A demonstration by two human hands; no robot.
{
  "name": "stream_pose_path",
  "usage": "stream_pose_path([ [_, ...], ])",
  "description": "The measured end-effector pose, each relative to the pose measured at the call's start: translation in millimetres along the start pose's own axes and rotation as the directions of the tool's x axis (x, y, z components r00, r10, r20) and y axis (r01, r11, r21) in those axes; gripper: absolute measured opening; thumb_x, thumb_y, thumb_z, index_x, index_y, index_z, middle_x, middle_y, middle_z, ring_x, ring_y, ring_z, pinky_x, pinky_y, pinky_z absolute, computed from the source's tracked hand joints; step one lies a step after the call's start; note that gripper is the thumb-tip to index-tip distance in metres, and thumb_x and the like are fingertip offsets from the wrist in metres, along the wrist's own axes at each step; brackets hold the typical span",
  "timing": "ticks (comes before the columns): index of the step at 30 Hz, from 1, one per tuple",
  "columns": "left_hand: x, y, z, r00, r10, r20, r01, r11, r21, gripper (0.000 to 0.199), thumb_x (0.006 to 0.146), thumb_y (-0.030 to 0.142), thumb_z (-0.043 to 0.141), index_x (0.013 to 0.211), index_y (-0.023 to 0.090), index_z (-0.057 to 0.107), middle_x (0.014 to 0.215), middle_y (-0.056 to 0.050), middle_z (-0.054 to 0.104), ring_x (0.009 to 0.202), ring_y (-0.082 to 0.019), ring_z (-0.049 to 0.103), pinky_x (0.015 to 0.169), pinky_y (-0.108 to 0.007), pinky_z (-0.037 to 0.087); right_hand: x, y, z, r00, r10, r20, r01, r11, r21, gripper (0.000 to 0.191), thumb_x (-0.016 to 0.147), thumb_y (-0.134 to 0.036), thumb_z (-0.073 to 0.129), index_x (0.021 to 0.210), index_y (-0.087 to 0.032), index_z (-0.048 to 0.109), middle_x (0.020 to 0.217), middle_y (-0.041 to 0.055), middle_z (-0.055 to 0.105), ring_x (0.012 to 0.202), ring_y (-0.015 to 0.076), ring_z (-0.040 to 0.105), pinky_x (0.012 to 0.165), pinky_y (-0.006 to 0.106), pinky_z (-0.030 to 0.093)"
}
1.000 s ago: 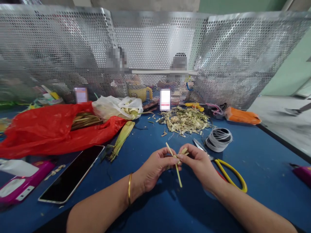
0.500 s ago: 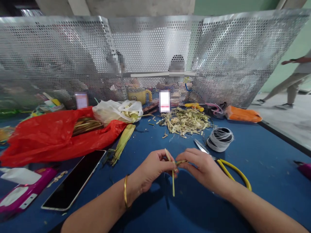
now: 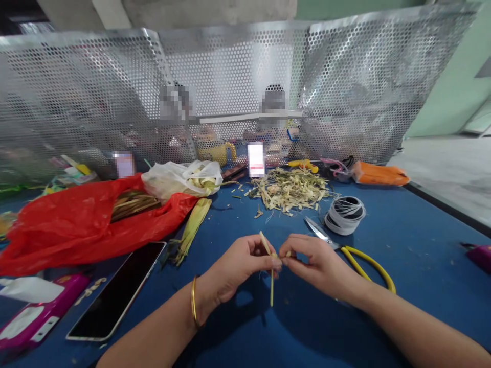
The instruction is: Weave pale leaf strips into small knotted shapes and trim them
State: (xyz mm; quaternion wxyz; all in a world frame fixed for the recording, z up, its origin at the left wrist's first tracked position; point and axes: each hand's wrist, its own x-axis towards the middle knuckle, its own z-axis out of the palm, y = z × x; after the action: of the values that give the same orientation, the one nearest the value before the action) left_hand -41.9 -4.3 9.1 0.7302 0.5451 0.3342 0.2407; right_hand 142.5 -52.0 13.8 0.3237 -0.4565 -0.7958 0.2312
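Blue table (image 3: 230, 220) has scraps (image 3: 289, 190) at twelve o'clock; fingers nearly closed, left hand (image 3: 238, 269) pinches strip (image 3: 272, 294), right hand (image 3: 320, 263) pale bit (image 3: 288, 254).

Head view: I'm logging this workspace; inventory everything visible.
Strip: one, pale green, centre
Scissors: one, yellow handles, right
Spool: one, grey, behind scissors
Scraps: one pile, straw, far middle
Bags: two, red and white, left
Husk: one, yellowish, beside bags
Phone: one, black, near left
Gadgets: two, purple, side edges
Charger: one, white, left
Packet: one, orange, far right
Tool: one, yellow, behind scraps
Mesh screen: one, silver, back
Table: one, blue, underneath
People: at least two, blurred, behind screen
Bracelet: one, gold, left wrist
Left hand: one, bare, pinching strip
Right hand: one, bare, alongside
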Motion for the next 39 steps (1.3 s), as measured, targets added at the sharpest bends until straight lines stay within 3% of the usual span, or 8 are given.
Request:
stream_pose_path([
  [5,1,-1,-1.1,0.994,-0.098,0.058,0.104,0.988,-0.113,0.026,0.067,0.031,0.074,0.082,0.012,0.067,0.078,-0.007,0.068,0.068,-0.017,0.064,0.077,-0.032,0.047,-3,1,1,0.996,-0.060,-0.060,0.055,0.995,-0.082,0.015,0.089,-0.018,0.050,0.080,-0.020,0.061,0.073,0.0019,0.059,0.070,0.0137,0.053,0.065,0.025,0.041],
  [12,3,1,-1.1,0.995,-0.094,-0.030,0.096,0.992,0.076,0.024,0.065,0.036,0.073,0.069,0.012,0.069,0.066,-0.007,0.068,0.062,-0.015,0.060,0.068,-0.027,0.045,-2,3,1,0.984,-0.176,-0.023,0.166,0.960,-0.226,0.020,0.092,-0.019,0.043,0.084,-0.020,0.061,0.074,0.0044,0.058,0.072,0.0160,0.052,0.069,0.029,0.041],
  [17,5,-6,0.9,0.990,0.109,-0.095,-0.072,0.942,0.327,0.015,0.070,0.028,0.062,0.062,0.016,0.064,0.059,-0.001,0.062,0.058,-0.012,0.052,0.060,-0.023,0.039,-2,5,8,0.989,-0.132,-0.073,0.108,0.957,-0.268,0.017,0.089,-0.015,0.045,0.081,-0.019,0.060,0.073,0.0033,0.058,0.071,0.0154,0.053,0.068,0.028,0.040],
  [22,5,-9,1.3,0.947,0.302,-0.112,-0.193,0.810,0.554,0.018,0.074,0.028,0.055,0.062,0.017,0.063,0.059,0.003,0.055,0.057,-0.010,0.045,0.056,-0.021,0.033,-1,4,13,0.985,0.106,-0.139,-0.111,0.993,-0.028,0.013,0.084,-0.019,0.054,0.074,-0.020,0.062,0.069,-0.0003,0.062,0.066,0.0132,0.056,0.062,0.024,0.042],
  [27,6,0,-8.9,0.951,0.179,-0.253,-0.091,0.942,0.324,0.015,0.070,0.028,0.060,0.063,0.016,0.063,0.056,0.001,0.057,0.054,-0.011,0.048,0.056,-0.022,0.036,3,21,-4,0.943,0.262,-0.205,-0.230,0.958,0.169,0.021,0.082,-0.032,0.061,0.099,-0.021,0.065,0.086,0.0022,0.069,0.078,0.0182,0.064,0.072,0.030,0.049],
  [30,6,3,-16.0,0.932,0.075,-0.355,-0.047,0.995,0.087,0.017,0.071,0.031,0.062,0.064,0.015,0.062,0.058,0.000,0.060,0.057,-0.011,0.052,0.062,-0.023,0.041,4,35,-14,0.959,0.188,-0.213,-0.199,0.980,-0.029,0.011,0.082,-0.029,0.061,0.088,-0.022,0.067,0.087,0.0034,0.067,0.081,0.0191,0.063,0.076,0.033,0.048],
  [33,4,-1,-17.5,0.932,-0.034,-0.362,0.014,0.998,-0.059,0.017,0.070,0.030,0.064,0.064,0.015,0.062,0.060,-0.001,0.062,0.057,-0.011,0.054,0.063,-0.023,0.041,5,43,-7,0.989,0.143,-0.037,-0.147,0.974,-0.171,0.005,0.082,-0.023,0.062,0.084,-0.022,0.067,0.088,0.0026,0.063,0.080,0.0166,0.060,0.074,0.030,0.046],
  [39,4,-10,-12.4,0.933,-0.090,-0.348,0.097,0.995,0.004,0.016,0.074,0.026,0.058,0.066,0.014,0.062,0.061,-0.004,0.066,0.059,-0.012,0.057,0.063,-0.025,0.037,11,43,26,0.989,0.139,0.045,-0.115,0.933,-0.342,0.012,0.079,-0.007,0.059,0.077,-0.019,0.061,0.080,0.0020,0.058,0.078,0.0167,0.054,0.071,0.029,0.040],
])
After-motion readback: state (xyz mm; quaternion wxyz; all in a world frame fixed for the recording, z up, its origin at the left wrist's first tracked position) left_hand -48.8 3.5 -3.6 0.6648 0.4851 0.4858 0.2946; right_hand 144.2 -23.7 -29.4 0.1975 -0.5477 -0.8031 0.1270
